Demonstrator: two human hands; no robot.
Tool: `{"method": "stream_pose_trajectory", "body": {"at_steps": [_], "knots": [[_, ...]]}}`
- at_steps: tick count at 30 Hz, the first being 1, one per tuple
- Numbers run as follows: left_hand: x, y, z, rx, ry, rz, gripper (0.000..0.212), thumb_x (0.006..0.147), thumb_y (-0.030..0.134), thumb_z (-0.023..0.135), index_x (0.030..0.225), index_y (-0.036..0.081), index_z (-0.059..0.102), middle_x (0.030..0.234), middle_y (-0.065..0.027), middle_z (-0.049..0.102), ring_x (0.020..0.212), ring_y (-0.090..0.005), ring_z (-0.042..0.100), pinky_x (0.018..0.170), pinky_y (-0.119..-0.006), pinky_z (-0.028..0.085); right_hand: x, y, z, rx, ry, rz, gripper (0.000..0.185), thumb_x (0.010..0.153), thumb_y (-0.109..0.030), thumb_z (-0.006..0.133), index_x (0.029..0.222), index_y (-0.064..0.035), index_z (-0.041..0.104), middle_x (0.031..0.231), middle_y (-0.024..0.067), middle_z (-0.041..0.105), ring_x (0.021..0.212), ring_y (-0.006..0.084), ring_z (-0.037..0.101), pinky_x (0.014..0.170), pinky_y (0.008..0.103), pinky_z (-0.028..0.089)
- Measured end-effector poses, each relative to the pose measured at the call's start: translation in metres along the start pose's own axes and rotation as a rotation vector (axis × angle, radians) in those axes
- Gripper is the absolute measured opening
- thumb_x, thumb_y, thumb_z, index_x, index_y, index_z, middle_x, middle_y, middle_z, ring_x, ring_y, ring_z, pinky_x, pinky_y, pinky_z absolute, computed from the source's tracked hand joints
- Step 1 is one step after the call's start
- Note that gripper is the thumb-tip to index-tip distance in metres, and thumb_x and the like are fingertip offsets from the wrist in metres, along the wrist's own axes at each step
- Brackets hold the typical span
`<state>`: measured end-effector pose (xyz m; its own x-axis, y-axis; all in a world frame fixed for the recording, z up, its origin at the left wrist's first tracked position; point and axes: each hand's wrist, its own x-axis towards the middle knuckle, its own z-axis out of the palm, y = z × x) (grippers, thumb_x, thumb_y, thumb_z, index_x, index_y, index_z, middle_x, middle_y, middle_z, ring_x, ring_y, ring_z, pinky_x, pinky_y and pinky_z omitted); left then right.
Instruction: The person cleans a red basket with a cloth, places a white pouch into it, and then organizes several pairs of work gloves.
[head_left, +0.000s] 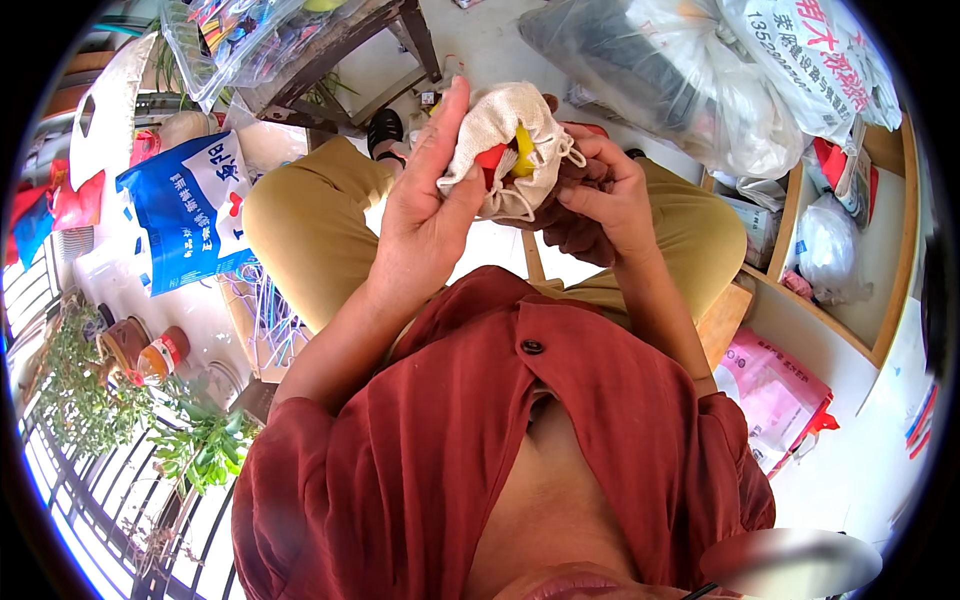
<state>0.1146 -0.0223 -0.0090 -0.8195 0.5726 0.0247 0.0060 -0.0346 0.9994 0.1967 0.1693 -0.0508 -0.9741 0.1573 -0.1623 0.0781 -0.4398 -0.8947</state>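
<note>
A cream cloth drawstring pouch is held up between my hands, above my knees. Its gathered mouth gapes towards me, showing something red and something yellow inside. My left hand grips the pouch from the left, thumb at the rim and fingers stretched along its side. On the other side, my right hand has its fingers bent close to the drawstring loops. It pinches a dark brown bunched cloth, which hangs under and behind the pouch. The far sides of both are hidden.
A blue-and-white printed bag stands left of my knee, above a box of thin coloured strips. Large plastic bags fill the upper right, near a wooden shelf unit. A dark wooden table stands ahead; potted plants grow lower left.
</note>
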Motion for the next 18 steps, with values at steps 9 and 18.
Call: {"method": "stream_pose_trajectory", "body": {"at_steps": [9, 18], "knots": [[0.004, -0.012, -0.003, 0.508, 0.201, 0.126, 0.044, 0.082, -0.003, 0.053, 0.126, 0.004, 0.053, 0.106, -0.0109, 0.043, 0.093, -0.0191, 0.044, 0.080, -0.026, 0.040, 0.000, -0.002, 0.000, -0.145, 0.032, -0.022, 0.032, 0.069, 0.004, 0.068, 0.099, 0.0020, 0.059, 0.121, 0.0089, 0.053, 0.103, 0.0135, 0.053, 0.090, 0.0282, 0.042], [0.021, -0.033, -0.035, -0.162, 0.325, -0.327, 0.024, 0.092, 0.013, 0.048, 0.111, 0.000, 0.056, 0.087, -0.0010, 0.061, 0.074, -0.0052, 0.053, 0.065, -0.020, 0.044, -0.006, -0.022, -0.005, -0.226, 0.250, -0.164, 0.032, 0.071, 0.004, 0.067, 0.101, 0.0012, 0.059, 0.104, 0.0046, 0.060, 0.091, 0.0115, 0.057, 0.080, 0.0246, 0.047]]}}
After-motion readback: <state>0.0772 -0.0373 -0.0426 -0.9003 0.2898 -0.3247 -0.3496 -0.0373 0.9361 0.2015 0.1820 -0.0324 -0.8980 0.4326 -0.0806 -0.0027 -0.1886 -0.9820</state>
